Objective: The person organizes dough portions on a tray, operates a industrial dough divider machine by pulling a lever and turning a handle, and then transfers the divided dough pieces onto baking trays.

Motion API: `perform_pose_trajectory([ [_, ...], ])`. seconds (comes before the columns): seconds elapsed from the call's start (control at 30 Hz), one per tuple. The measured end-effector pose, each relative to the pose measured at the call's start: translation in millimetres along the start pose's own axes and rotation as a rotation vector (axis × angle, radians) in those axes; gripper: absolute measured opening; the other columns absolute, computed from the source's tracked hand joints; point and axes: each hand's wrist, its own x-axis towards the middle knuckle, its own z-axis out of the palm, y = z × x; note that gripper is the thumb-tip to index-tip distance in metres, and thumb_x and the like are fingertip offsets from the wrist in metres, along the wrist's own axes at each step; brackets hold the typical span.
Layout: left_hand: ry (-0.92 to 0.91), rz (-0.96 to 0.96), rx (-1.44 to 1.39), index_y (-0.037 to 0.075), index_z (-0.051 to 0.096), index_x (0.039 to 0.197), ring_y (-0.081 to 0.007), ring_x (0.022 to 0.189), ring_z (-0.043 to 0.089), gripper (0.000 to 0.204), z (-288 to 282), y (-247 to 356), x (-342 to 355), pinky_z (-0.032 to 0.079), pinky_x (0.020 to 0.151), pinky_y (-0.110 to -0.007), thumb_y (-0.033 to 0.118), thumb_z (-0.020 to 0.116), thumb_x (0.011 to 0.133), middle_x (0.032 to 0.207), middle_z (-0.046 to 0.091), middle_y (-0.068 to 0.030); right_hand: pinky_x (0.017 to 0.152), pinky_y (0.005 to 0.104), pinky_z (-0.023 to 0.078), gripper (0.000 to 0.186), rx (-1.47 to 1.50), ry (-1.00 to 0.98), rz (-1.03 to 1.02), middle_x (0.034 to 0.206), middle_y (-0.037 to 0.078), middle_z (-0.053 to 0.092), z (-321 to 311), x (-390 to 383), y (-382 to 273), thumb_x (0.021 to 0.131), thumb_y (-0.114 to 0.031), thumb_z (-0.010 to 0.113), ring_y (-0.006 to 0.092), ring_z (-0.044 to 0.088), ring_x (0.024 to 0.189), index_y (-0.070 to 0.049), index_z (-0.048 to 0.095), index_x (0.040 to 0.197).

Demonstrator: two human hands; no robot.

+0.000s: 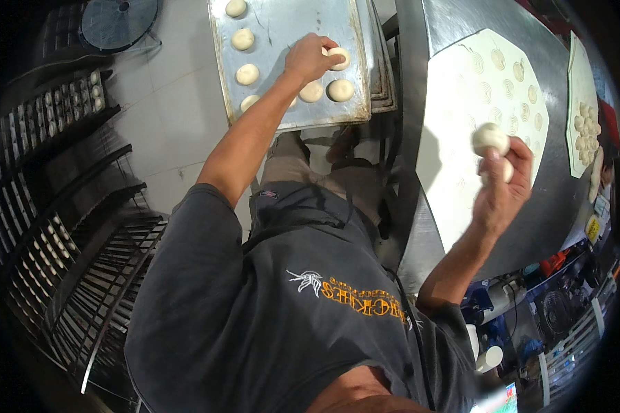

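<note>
Cream dough balls point(341, 90) — silver-grey tray point(289, 20)

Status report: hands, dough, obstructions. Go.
Left hand touching a dough ball on the tray. Right hand holding two dough balls over the white board. Close to left hand: other dough balls.

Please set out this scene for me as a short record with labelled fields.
Left hand: fingers at a pale dough ball on the metal tray
Right hand: holding two dough balls over the white board
Tray contents: more round dough balls
White board: round marks on its surface; lies on a metal table
Far right: small dough pieces on a second board
Far left: dark racks with rows of pale pieces
</note>
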Motion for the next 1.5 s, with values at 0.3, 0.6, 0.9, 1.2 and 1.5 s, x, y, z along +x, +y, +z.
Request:
perform_pose_trajectory([
  [0.3, -0.052, -0.234, -0.531, 0.001, 0.059, 0.128, -0.0193, 0.097, 0.062, 0.046, -41.3, -22.2, -48.1, 0.050, 0.084, -0.035, 0.024, 0.068, 0.089, 0.105, 0.064, -0.0100, 0.085, 0.0377, 0.053, 0.040, -0.352, -0.293, 0.041, 0.104, 0.017, 0.072, 214.6, 60.5, 87.5, 0.087, -0.028, 0.078, 0.0267, 0.069, 0.097, -0.002, 0.065, 0.114],
  [0.6, 0.048, -0.084, -0.618, 0.000, 0.065, 0.125, -0.0131, 0.088, 0.064, 0.041, -100.2, -44.6, -39.1, 0.052, 0.076, -0.027, 0.014, 0.073, 0.087, 0.101, 0.069, -0.0081, 0.095, 0.0441, 0.049, 0.048, -0.812, -0.310, -0.041, 0.117, 0.021, 0.066, 269.7, 121.4, 147.0, 0.087, -0.035, 0.075, 0.0364, 0.062, 0.114, -0.004, 0.065, 0.122],
  [0.9, 0.113, 0.217, -0.178, 0.001, 0.076, 0.107, -0.0291, 0.087, 0.072, 0.038, -72.6, -11.9, 144.4, 0.057, 0.081, -0.039, 0.027, 0.081, 0.080, 0.097, 0.075, -0.0172, 0.093, 0.0312, 0.047, 0.037, -0.323, -0.280, 0.440, 0.112, 0.010, 0.064, 203.2, 56.0, 118.8, 0.096, -0.018, 0.064, 0.0164, 0.059, 0.102, 0.000, 0.058, 0.127],
  [1.2, 0.346, 0.350, -0.064, 0.003, 0.065, 0.127, -0.0300, 0.094, 0.068, 0.053, -73.3, -20.2, 128.3, 0.055, 0.085, -0.040, 0.032, 0.078, 0.084, 0.112, 0.067, -0.0171, 0.089, 0.0300, 0.051, 0.040, -0.043, -0.198, 0.240, 0.113, 0.014, 0.068, 253.6, 117.1, 103.8, 0.091, -0.010, 0.073, 0.0164, 0.064, 0.099, 0.006, 0.059, 0.125],
  [1.5, 0.103, 0.141, -0.388, 0.004, 0.065, 0.120, -0.0205, 0.084, 0.061, 0.037, -106.9, -56.0, -49.2, 0.050, 0.068, -0.032, 0.015, 0.075, 0.087, 0.113, 0.063, -0.0124, 0.089, 0.0400, 0.051, 0.034, -0.577, -0.255, -0.329, 0.110, 0.014, 0.070, 352.6, 257.8, 179.8, 0.086, -0.024, 0.078, 0.0274, 0.066, 0.099, -0.003, 0.071, 0.111],
])
